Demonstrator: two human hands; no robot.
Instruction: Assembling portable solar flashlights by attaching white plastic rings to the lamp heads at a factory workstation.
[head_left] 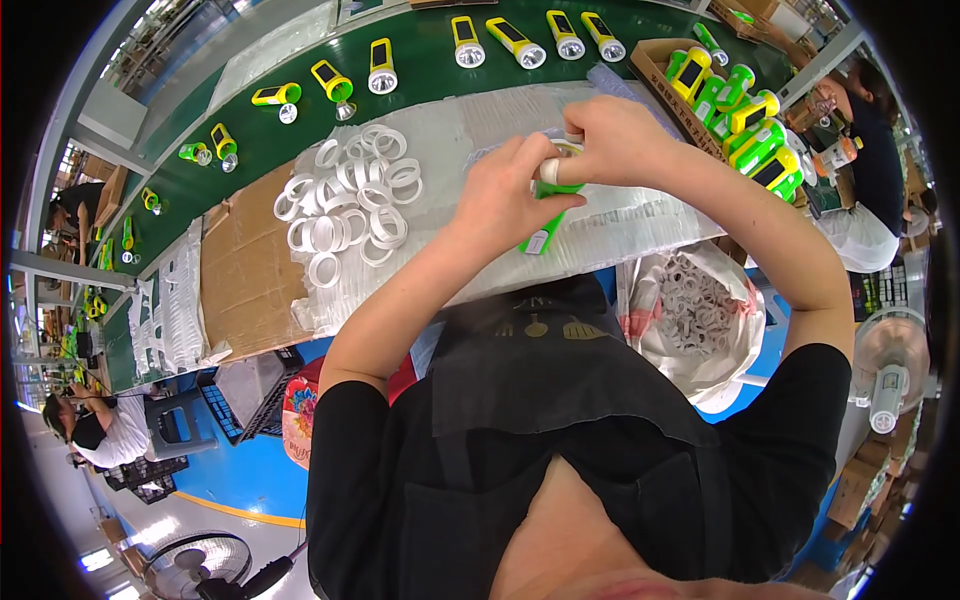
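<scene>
Both my hands grip one green flashlight [545, 215] over the surface [640, 225].
Left hand [500, 195] clamps its body, right hand [615, 140] pinches the white ring [550, 172]; I judge a skewed ring could jam or drop.

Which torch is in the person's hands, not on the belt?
The green torch, gripped by the left hand and right hand. The yellow torches lie untouched on the green belt.

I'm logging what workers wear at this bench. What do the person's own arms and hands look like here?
Both arms are bare from the upper arm down, below short black sleeves of a black top. The left hand and the right hand are bare: no gloves, and no watch or wristband shows. A dark apron covers the chest between the arms.
</scene>
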